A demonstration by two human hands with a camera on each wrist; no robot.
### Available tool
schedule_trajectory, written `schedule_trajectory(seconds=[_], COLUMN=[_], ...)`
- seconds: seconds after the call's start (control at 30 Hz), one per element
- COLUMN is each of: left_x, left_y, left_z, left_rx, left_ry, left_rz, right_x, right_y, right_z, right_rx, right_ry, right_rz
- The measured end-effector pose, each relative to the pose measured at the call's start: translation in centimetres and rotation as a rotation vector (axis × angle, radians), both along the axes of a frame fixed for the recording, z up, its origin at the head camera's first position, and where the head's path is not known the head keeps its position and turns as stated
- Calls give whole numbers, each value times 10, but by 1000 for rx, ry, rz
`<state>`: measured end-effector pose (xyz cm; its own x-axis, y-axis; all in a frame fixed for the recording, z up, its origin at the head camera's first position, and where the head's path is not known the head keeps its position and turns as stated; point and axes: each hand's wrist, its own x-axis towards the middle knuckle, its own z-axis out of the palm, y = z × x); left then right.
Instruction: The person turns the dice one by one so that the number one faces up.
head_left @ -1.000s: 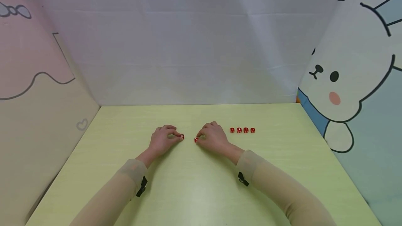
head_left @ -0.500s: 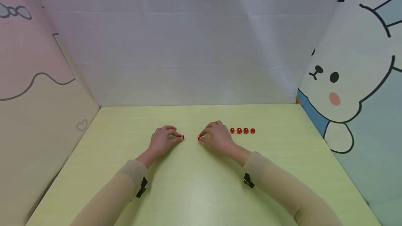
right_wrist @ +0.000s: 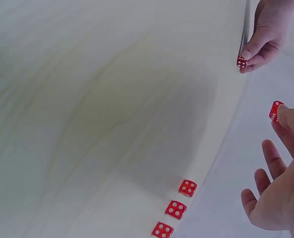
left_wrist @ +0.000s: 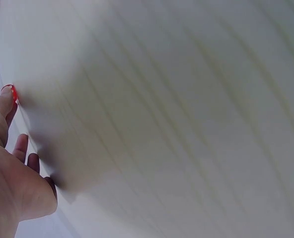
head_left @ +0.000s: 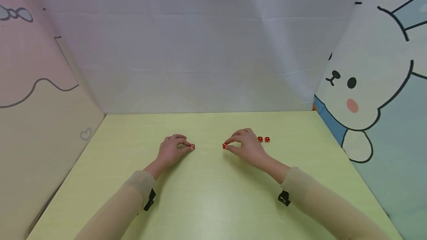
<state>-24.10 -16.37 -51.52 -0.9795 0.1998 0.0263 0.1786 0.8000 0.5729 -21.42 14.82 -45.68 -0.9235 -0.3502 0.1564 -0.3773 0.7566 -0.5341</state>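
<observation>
My left hand point(head_left: 171, 152) pinches a red die point(head_left: 192, 146) with white dots between thumb and index finger, low at the tabletop. In the left wrist view the thumb partly covers this die point(left_wrist: 14, 93). To the right, my right hand point(head_left: 249, 146) holds another red die point(head_left: 225, 146) at its thumb and index fingertips. The right wrist view shows that die point(right_wrist: 276, 111) against the pale backdrop, its remaining fingers loosely bent. Beyond the right hand lie two visible dice of a row, one of them a red die point(head_left: 267, 139); the hand hides the others.
The right wrist view shows part of the row, with a nearest-to-hand die point(right_wrist: 188, 188), a middle die point(right_wrist: 176, 209) and a lower die point(right_wrist: 163, 230), spaced apart. A pale yellow-green table point(head_left: 207, 199) meets a white backdrop point(head_left: 207, 62). Cartoon-printed panels flank both sides.
My right hand has moved rightward with its die, away from the left hand, and now covers part of the dice row. The left hand stays in place with its die.
</observation>
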Motion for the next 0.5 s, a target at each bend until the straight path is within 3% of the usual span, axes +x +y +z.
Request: schedule_trajectory(seconds=[0.27, 0.5], left_x=[1, 1], left_y=[1, 1], left_z=[1, -1], left_rx=[3, 6], left_ry=[-6, -8], left_rz=[3, 4], right_x=[16, 26], right_y=[20, 29], right_z=[7, -7], right_rx=[-7, 58], right_ry=[38, 47], right_rz=[2, 3])
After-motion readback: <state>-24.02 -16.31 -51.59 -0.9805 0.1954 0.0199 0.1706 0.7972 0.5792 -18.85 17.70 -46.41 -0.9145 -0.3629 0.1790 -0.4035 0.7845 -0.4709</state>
